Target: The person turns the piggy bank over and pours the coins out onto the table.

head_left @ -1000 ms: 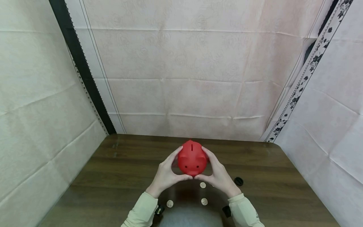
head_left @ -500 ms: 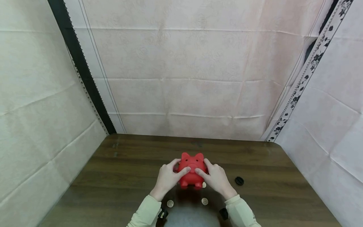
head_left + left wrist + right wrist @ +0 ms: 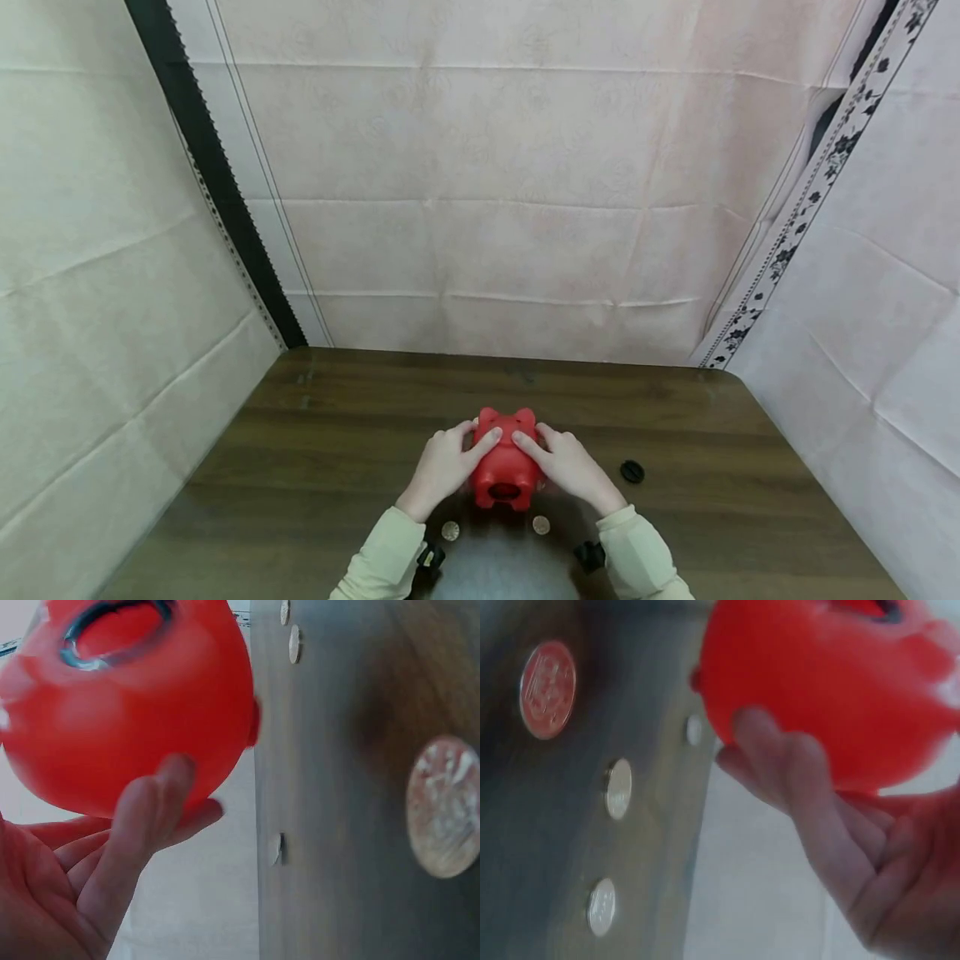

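A red piggy bank [image 3: 506, 457] is held up over the table between both hands, tilted back so its underside faces the person. A round hole with a dark rim [image 3: 116, 634] shows in that underside. My left hand [image 3: 442, 467] grips its left side, thumb across the front and fingers behind. On the other side my right hand [image 3: 570, 468] grips it the same way. Below lie several coins, among them one coin [image 3: 450, 531] near the left wrist and another coin [image 3: 541, 525] near the right wrist.
A black round plug [image 3: 632, 472] lies on the brown wooden table [image 3: 360, 433], right of the right hand. More coins, such as one coin [image 3: 619, 788], show in the right wrist view. Pale cloth [image 3: 480, 208] hangs behind the table and at both sides.
Both hands have tipped the piggy bank back and brought it nearer the person. First the slotted top showed, then the face, now the underside hole. A coin nearby is now hidden behind it.
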Available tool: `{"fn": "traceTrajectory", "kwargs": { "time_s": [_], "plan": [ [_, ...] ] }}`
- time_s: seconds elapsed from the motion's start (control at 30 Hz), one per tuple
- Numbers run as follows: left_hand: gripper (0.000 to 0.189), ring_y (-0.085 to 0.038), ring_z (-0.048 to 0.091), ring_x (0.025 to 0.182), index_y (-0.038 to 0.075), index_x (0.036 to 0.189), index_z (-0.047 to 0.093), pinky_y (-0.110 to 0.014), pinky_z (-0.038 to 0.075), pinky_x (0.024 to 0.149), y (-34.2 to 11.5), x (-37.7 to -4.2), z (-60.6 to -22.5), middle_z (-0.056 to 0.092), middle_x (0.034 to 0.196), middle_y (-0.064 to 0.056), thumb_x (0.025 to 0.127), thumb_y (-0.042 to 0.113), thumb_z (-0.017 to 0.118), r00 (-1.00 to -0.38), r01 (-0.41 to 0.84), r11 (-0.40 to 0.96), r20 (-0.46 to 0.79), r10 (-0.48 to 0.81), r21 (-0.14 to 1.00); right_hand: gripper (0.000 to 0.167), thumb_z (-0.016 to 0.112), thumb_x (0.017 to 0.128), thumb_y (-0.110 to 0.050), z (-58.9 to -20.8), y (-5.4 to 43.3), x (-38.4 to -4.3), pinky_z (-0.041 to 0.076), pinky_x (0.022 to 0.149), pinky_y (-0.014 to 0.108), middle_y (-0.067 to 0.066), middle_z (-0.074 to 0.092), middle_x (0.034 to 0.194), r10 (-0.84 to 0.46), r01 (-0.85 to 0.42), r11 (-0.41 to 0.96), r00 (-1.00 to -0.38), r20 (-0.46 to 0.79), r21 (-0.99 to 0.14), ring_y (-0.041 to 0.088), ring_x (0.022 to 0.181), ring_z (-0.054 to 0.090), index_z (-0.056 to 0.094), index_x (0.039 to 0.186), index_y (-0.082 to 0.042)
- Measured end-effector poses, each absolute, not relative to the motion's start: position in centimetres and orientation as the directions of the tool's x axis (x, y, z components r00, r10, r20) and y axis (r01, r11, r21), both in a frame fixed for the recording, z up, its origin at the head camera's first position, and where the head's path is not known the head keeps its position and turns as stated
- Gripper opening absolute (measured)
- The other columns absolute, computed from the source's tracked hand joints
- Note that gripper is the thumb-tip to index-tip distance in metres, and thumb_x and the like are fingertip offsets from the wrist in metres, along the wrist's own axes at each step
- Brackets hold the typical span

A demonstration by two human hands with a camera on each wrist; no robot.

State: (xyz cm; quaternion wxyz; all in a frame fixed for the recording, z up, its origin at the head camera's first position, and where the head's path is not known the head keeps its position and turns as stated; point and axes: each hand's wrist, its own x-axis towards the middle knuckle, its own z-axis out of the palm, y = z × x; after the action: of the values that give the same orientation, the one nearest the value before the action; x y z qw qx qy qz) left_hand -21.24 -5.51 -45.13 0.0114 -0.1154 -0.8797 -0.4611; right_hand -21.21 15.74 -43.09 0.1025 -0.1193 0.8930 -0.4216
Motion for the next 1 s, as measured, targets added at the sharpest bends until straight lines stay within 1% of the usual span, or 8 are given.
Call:
{"fn": "traceTrajectory", "kwargs": {
  "time_s": [0.13, 0.23, 0.3, 0.37, 0.47, 0.67, 0.83, 1.0],
  "plan": [
    [0.069, -0.014, 0.069, 0.082, 0.016, 0.141, 0.046, -0.029, 0.059, 0.071, -5.6, -21.4, -44.8, 0.071, 0.108, -0.005, 0.086, 0.052, 0.067, -0.949, 0.302, 0.467, 0.213, 0.234, 0.831, 0.076, 0.064, 0.089, -0.049, -43.1, 16.3, -21.3, 0.057, 0.076, 0.034, 0.004, 0.069, 0.109, -0.311, -0.244, 0.601, -0.949, 0.059, -0.761, 0.021, 0.092, 0.067, 0.035, 0.147, -0.009],
    [0.080, -0.021, 0.061, 0.115, 0.026, 0.146, 0.034, -0.037, 0.057, 0.090, -5.6, -21.4, -44.6, 0.050, 0.144, -0.004, 0.080, 0.033, 0.078, -0.899, 0.416, 0.379, 0.310, 0.310, 0.826, 0.095, 0.078, 0.080, -0.033, -43.0, 16.7, -21.4, 0.055, 0.093, 0.043, 0.010, 0.054, 0.138, -0.355, -0.386, 0.561, -0.911, 0.209, -0.732, 0.025, 0.117, 0.060, 0.022, 0.153, -0.010],
    [0.090, -0.026, 0.050, 0.130, 0.030, 0.149, 0.028, -0.041, 0.054, 0.096, -5.6, -21.4, -44.5, 0.031, 0.156, -0.003, 0.077, 0.017, 0.082, -0.852, 0.495, 0.311, 0.383, 0.357, 0.811, 0.105, 0.084, 0.074, -0.025, -43.0, 16.8, -21.4, 0.053, 0.096, 0.045, 0.011, 0.045, 0.146, -0.378, -0.479, 0.537, -0.873, 0.310, -0.695, 0.028, 0.125, 0.054, 0.018, 0.155, -0.012],
    [0.097, -0.029, 0.040, 0.137, 0.030, 0.149, 0.026, -0.045, 0.052, 0.099, -5.5, -21.4, -44.5, 0.019, 0.160, -0.001, 0.074, 0.004, 0.081, -0.799, 0.580, 0.271, 0.471, 0.373, 0.768, 0.111, 0.087, 0.071, -0.019, -42.9, 16.9, -21.5, 0.053, 0.098, 0.042, 0.011, 0.039, 0.149, -0.395, -0.571, 0.513, -0.820, 0.415, -0.641, 0.028, 0.128, 0.051, 0.016, 0.155, -0.014],
    [0.101, -0.033, 0.035, 0.139, 0.024, 0.149, 0.025, -0.049, 0.053, 0.096, -5.5, -21.4, -44.5, 0.015, 0.161, -0.005, 0.070, -0.011, 0.078, -0.727, 0.675, 0.206, 0.590, 0.352, 0.709, 0.113, 0.087, 0.069, -0.012, -42.8, 16.9, -21.5, 0.051, 0.100, 0.031, 0.010, 0.030, 0.155, -0.417, -0.683, 0.459, -0.730, 0.542, -0.568, 0.024, 0.133, 0.045, 0.015, 0.155, -0.016],
    [0.100, -0.032, 0.029, 0.141, 0.015, 0.145, 0.021, -0.040, 0.053, 0.097, -5.4, -21.6, -44.4, 0.010, 0.160, -0.016, 0.067, -0.012, 0.078, -0.580, 0.812, 0.171, 0.739, 0.342, 0.558, 0.104, 0.084, 0.069, 0.001, -42.8, 16.7, -21.3, 0.036, 0.111, 0.017, 0.019, 0.014, 0.159, -0.464, -0.831, 0.363, -0.554, 0.691, -0.423, 0.017, 0.148, 0.019, 0.017, 0.148, -0.002],
    [0.102, -0.031, 0.027, 0.141, 0.017, 0.145, 0.019, -0.039, 0.054, 0.096, -5.3, -21.8, -44.4, 0.008, 0.159, -0.018, 0.067, -0.005, 0.081, -0.533, 0.845, 0.190, 0.763, 0.365, 0.499, 0.102, 0.083, 0.068, 0.005, -42.6, 16.4, -21.1, 0.038, 0.110, 0.020, 0.018, 0.012, 0.159, -0.459, -0.840, 0.362, -0.539, 0.706, -0.405, 0.016, 0.149, 0.015, 0.016, 0.145, -0.001],
    [0.102, -0.033, 0.033, 0.138, 0.017, 0.146, 0.022, -0.042, 0.055, 0.095, -5.4, -21.6, -44.4, 0.015, 0.159, -0.016, 0.067, -0.002, 0.084, -0.586, 0.809, 0.214, 0.729, 0.354, 0.547, 0.105, 0.084, 0.069, 0.000, -42.6, 16.4, -21.0, 0.047, 0.106, 0.029, 0.017, 0.019, 0.159, -0.453, -0.814, 0.395, -0.576, 0.681, -0.426, 0.019, 0.142, 0.032, 0.016, 0.149, -0.004]
  ]
}}
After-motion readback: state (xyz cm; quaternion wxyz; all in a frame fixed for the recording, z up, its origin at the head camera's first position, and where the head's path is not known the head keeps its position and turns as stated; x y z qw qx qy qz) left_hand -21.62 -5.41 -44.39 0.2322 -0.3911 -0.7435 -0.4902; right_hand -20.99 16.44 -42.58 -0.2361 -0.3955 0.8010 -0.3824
